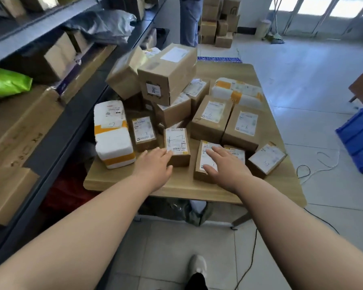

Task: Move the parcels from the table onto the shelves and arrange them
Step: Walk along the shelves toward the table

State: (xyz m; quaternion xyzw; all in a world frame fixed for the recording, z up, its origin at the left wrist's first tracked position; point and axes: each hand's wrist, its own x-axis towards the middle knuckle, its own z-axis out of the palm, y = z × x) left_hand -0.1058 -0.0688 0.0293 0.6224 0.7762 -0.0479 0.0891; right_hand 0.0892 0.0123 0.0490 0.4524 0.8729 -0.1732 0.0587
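Observation:
A wooden table (176,189) carries a heap of brown cardboard parcels with white labels. My left hand (155,166) lies fingers apart against the near side of a small brown box (177,143) marked with a handwritten 7. My right hand (224,166) rests flat, fingers spread, on top of another small labelled box (205,151) at the table's front. A white foam parcel with yellow tape (113,132) stands at the front left. The dark metal shelves (76,122) run along the left, holding cardboard boxes and bags.
A second white foam parcel (237,91) lies at the table's back right. A blue crate (358,139) stands on the tiled floor at right, with cables near it. Another person's legs (189,19) and stacked boxes (218,24) are beyond the table. A green bag (6,82) sits on the shelf.

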